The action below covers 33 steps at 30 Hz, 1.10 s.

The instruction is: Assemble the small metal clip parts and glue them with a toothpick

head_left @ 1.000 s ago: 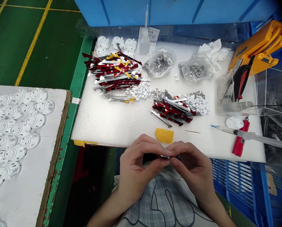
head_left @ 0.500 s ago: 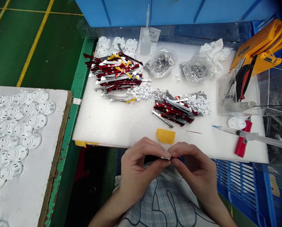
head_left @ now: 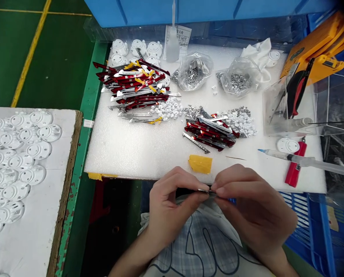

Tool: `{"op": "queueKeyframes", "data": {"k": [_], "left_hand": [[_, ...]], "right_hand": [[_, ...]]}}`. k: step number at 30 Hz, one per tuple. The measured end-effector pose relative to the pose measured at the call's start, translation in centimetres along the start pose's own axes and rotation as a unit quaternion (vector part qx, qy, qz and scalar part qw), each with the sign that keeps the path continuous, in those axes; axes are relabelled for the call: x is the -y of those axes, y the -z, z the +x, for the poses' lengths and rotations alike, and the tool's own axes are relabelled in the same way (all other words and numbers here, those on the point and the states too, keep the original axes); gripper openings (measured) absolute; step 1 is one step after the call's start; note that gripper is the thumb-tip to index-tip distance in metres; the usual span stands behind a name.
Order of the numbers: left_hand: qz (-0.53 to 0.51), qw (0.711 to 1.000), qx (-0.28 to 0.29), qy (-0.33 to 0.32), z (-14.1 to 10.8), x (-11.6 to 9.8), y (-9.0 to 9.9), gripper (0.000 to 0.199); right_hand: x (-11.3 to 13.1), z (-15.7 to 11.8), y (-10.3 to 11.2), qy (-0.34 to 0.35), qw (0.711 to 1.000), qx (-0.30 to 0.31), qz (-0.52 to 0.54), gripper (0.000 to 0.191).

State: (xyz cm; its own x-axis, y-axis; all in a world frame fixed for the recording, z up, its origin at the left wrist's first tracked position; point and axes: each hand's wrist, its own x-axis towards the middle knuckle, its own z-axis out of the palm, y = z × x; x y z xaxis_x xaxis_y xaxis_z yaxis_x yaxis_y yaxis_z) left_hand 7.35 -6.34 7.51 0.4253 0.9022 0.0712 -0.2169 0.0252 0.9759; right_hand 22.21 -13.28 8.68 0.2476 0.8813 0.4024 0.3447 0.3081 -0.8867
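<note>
Just past the front edge of the white foam board [head_left: 137, 154], my left hand [head_left: 174, 209] pinches a small metallic piece [head_left: 204, 190] between thumb and fingertips. My right hand [head_left: 247, 207] meets it from the right, thumb and fingers closed at the piece's other end; what they grip is too small to make out. Beyond the hands lie a yellow paper piece [head_left: 200, 164] and a pile of red and silver strips [head_left: 210, 132]. White small caps [head_left: 245, 124] lie beside that pile.
A larger strip pile [head_left: 137, 86] lies at the back left, near two bags of metal bits [head_left: 193, 75]. A syringe [head_left: 310, 161] crosses a red-handled tool [head_left: 295, 165] at the right. White round parts [head_left: 12, 190] cover the left board.
My right hand has turned and shifted right at the wrist, its fingertips still by the piece. The view has shifted slightly, moving the board and its contents left and up.
</note>
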Motion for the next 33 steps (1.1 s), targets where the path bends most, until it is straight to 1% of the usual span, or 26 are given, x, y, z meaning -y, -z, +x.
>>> {"op": "queueKeyframes", "data": {"k": [3,6,10,14,16,19,21,23,25,28,30,33], "left_hand": [[0.019,0.999,0.012,0.026,-0.2,-0.2,0.3,0.007],[0.034,0.998,0.033,0.039,-0.3,-0.3,0.6,0.007],[0.041,0.996,0.047,0.063,-0.2,-0.4,0.6,0.009],[0.023,0.994,0.051,0.090,-0.1,-0.6,0.2,0.014],[0.013,0.994,0.048,0.094,-0.1,-0.7,0.0,0.015],[0.006,0.995,0.045,0.088,-0.2,-0.8,0.0,0.018],[0.008,0.995,0.046,0.088,-0.3,-0.8,0.0,0.019],[0.014,0.995,0.044,0.092,-0.4,-0.8,0.1,0.017],[0.014,0.994,0.045,0.099,-0.5,-0.8,0.1,0.013],[-0.004,0.993,0.046,0.113,-0.5,-0.8,0.0,0.014],[-0.017,0.991,0.045,0.124,-0.4,-0.8,-0.1,0.016],[-0.025,0.991,0.045,0.125,-0.3,-0.7,-0.2,0.021]], "right_hand": [[0.1,0.6,0.3,0.003,0.999,0.033,-0.003,0.027],[0.1,1.0,0.8,0.009,0.996,0.079,-0.029,0.022],[-0.3,1.3,1.4,0.054,0.987,0.126,-0.087,0.022],[-0.4,1.5,1.4,0.093,0.982,0.125,-0.110,0.026],[-0.4,1.5,1.1,0.086,0.984,0.122,-0.101,0.027],[-0.5,1.4,0.9,0.052,0.992,0.102,-0.053,0.026],[-0.7,1.3,1.0,0.052,0.994,0.094,-0.032,0.027],[-0.8,1.3,1.4,0.080,0.990,0.110,-0.041,0.028],[-1.0,1.4,2.0,0.118,0.981,0.140,-0.065,0.027],[-1.2,1.7,2.7,0.149,0.968,0.177,-0.099,0.019],[-1.2,1.8,2.7,0.160,0.965,0.177,-0.114,0.015],[-1.2,1.6,2.0,0.154,0.972,0.138,-0.111,0.023]]}}
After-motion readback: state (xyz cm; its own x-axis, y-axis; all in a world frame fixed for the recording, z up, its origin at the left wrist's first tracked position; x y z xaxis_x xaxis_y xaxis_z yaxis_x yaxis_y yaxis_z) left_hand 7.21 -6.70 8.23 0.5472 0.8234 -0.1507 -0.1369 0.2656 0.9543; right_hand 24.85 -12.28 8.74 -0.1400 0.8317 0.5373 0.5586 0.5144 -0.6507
